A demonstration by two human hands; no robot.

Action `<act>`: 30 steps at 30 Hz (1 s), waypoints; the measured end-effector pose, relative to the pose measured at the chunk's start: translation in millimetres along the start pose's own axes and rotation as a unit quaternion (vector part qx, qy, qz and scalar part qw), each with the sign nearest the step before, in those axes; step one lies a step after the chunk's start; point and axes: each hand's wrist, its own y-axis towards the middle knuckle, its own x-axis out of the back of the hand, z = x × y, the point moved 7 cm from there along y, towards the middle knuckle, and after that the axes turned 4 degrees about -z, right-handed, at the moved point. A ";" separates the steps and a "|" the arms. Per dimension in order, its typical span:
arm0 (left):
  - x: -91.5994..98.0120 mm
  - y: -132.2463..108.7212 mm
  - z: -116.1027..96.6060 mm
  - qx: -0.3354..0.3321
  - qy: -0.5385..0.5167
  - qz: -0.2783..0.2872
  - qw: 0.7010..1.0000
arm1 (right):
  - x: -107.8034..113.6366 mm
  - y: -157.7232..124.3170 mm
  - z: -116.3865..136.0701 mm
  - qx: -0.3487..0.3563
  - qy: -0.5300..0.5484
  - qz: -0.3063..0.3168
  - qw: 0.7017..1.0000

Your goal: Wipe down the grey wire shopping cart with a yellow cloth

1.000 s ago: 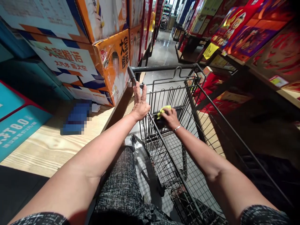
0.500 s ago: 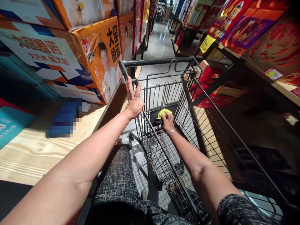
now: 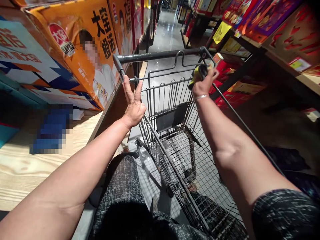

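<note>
A dark wire shopping cart (image 3: 172, 120) stands in front of me with its handle bar at the far end. My left hand (image 3: 135, 105) is closed on the cart's left top rail near the handle corner, two fingers stretched along it. In my right hand (image 3: 203, 83) is a yellow-green and black item (image 3: 197, 75), which looks soft, like a cloth or glove; its exact kind is unclear. That hand is up by the right end of the handle bar, close to the right top rail. A dark panel (image 3: 172, 118) is fixed to the cart's end grid.
Orange drink cartons (image 3: 75, 50) are stacked on a wooden shelf (image 3: 82, 133) to the left. Shelves of red gift boxes (image 3: 295, 43) line the right side, with a yellow tag (image 3: 222, 32) sticking out. A shiny floor aisle (image 3: 166, 33) runs ahead between them.
My right hand has risen with the yellow-green and black item from the dark panel to the right end of the handle bar. My left hand stays on the rail.
</note>
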 end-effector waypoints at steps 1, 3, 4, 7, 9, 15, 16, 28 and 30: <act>-0.7 0.1 1.4 -0.007 0.001 -0.005 1.000 | 4.5 14.0 -4.2 -0.002 -0.003 -0.010 1.000; -1.8 0.1 4.1 -0.021 0.004 -0.014 1.000 | 8.2 19.6 -13.0 -0.033 -0.007 -0.044 0.998; -2.0 0.0 5.1 -0.027 0.005 -0.017 0.999 | 4.9 10.5 -16.9 -0.056 -0.010 -0.052 0.997; -1.2 -0.7 5.6 -0.038 0.004 -0.027 0.999 | -18.9 -59.5 -36.0 -0.209 -0.027 -0.046 0.976; -0.5 -1.2 5.0 -0.039 0.002 -0.029 0.999 | -40.3 -124.4 -45.8 -0.299 -0.032 -0.003 0.954; -0.4 -2.2 5.4 -0.027 0.001 -0.030 0.999 | -60.6 -228.3 -52.1 -0.306 0.013 0.151 0.940; -0.5 -2.2 5.5 -0.027 0.002 -0.026 0.999 | -53.5 -222.9 -52.0 -0.289 0.008 0.159 0.944; 1.8 1.8 13.0 -0.064 -0.064 -0.040 0.995 | 23.4 -96.6 -57.8 -0.001 -0.124 0.090 0.988; 3.6 1.8 9.7 -0.092 -0.045 -0.051 0.993 | -3.8 -139.1 -58.5 0.012 -0.153 0.169 0.974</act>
